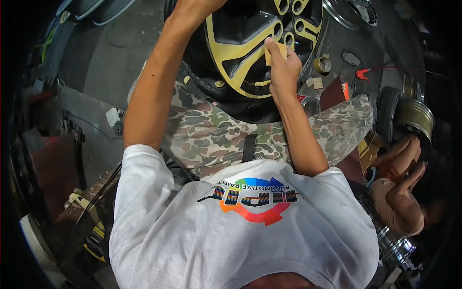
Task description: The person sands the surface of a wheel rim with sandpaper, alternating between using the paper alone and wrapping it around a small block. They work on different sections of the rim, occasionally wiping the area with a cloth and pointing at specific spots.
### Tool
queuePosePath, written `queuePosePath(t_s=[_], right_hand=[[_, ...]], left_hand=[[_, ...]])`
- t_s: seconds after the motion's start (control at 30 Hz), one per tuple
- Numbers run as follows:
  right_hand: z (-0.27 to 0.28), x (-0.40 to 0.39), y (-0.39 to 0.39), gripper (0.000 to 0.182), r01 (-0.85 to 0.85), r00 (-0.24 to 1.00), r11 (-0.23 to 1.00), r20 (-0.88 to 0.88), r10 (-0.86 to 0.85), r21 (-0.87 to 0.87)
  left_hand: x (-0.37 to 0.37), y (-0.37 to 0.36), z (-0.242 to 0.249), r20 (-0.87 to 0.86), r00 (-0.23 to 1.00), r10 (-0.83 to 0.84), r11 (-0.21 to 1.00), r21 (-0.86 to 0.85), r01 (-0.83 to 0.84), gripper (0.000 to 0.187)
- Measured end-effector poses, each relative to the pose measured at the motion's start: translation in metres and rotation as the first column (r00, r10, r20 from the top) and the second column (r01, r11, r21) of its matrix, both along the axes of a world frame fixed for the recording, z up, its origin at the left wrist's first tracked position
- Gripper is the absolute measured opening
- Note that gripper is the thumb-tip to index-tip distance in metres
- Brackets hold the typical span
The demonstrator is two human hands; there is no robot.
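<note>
A black wheel rim with yellow-covered spoke faces lies in front of my legs, on top of a black tyre. My right hand is closed on a flat, squarish yellow piece, thumb on top, over the lower spokes. The piece matches the colour of the spokes. At the top edge of the view, my left hand reaches over the rim's left side, its fingers cut off by the frame. Small yellow scraps lie along the rim's near edge.
A roll of tape, paper scraps and a can are right of the rim. A red air tool lies farther right. Other wheels stand near a seated person. A metal panel is at left.
</note>
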State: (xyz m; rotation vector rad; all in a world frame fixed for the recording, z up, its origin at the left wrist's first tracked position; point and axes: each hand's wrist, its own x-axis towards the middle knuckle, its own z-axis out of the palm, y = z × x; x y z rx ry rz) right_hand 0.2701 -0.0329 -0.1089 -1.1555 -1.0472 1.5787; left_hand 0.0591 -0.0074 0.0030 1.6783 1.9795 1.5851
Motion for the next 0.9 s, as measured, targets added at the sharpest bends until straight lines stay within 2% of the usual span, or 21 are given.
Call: queuePosePath(t_s=[0.03,0.07,0.2,0.27,0.37,0.4,0.43,0.47,0.5,0.57,0.63,0.7,0.8,0.87,0.9], right_hand=[[0.001,-0.004,0.002,0.025,0.032,0.998,0.999,-0.045,-0.032,0.011],[-0.004,-0.007,-0.001,0.026,0.076,0.995,0.994,0.052,-0.08,0.079],[0.006,-0.004,-0.027,0.024,0.01,0.995,1.0,0.102,-0.012,0.021],[0.007,-0.008,-0.017,0.025,0.051,0.98,0.993,0.185,-0.069,0.103],[0.002,-0.014,-0.013,0.032,0.117,0.97,0.972,0.186,-0.156,0.205],[0.01,-0.017,-0.025,0.034,0.109,0.941,0.963,0.287,-0.179,0.245],[0.01,-0.018,-0.036,0.034,0.077,0.954,0.982,0.273,-0.122,0.171],[0.009,-0.016,-0.037,0.033,0.046,0.967,0.981,0.239,-0.09,0.186],[0.008,-0.013,-0.038,0.032,0.022,0.977,0.98,0.203,-0.063,0.199],[0.002,-0.009,-0.021,0.028,0.055,0.985,0.988,0.154,-0.077,0.146],[-0.003,-0.007,-0.001,0.024,0.069,0.998,0.995,-0.004,-0.069,0.076],[0.002,-0.008,-0.008,0.022,0.085,0.974,0.989,0.2,-0.108,0.118],[-0.002,-0.004,-0.034,0.023,-0.048,0.994,0.994,0.104,0.038,0.096],[-0.001,-0.001,-0.021,0.024,-0.033,0.993,0.996,0.117,0.023,0.083],[0.0,0.001,-0.01,0.025,-0.028,0.99,0.996,0.139,0.016,0.085]], left_hand=[[0.0,-0.001,0.0,-0.002,1.0,0.004,1.0,0.006,-0.004,0.03],[0.001,-0.002,-0.001,-0.018,0.999,0.03,0.999,0.015,-0.03,0.03],[0.003,-0.002,-0.001,-0.023,0.998,0.056,0.998,0.015,-0.055,0.03],[0.003,-0.002,0.0,-0.032,0.998,0.053,0.999,0.017,-0.052,0.031],[0.003,-0.002,0.0,-0.009,0.997,0.074,0.997,0.011,-0.074,0.031],[0.001,-0.001,-0.002,-0.037,0.997,0.067,0.997,0.031,-0.066,0.031],[0.0,-0.001,-0.005,-0.063,0.996,0.059,0.997,0.044,-0.056,0.031],[-0.001,-0.001,-0.005,-0.163,0.984,0.077,0.992,0.109,-0.059,0.03],[0.0,-0.002,-0.006,-0.16,0.985,0.07,0.994,0.097,-0.055,0.03],[0.003,-0.002,-0.001,-0.033,0.998,0.051,0.999,0.004,-0.051,0.03],[0.002,-0.003,-0.002,-0.045,0.997,0.058,0.998,0.037,-0.057,0.029],[0.001,-0.004,-0.002,-0.057,0.997,0.059,0.996,0.063,-0.056,0.029],[0.002,-0.003,-0.006,-0.114,0.993,0.039,0.994,0.109,-0.026,0.029],[0.002,-0.001,-0.005,-0.006,0.999,0.047,0.998,0.046,-0.047,0.029],[0.004,-0.002,-0.005,-0.005,0.999,0.042,0.998,0.046,-0.042,0.029]])
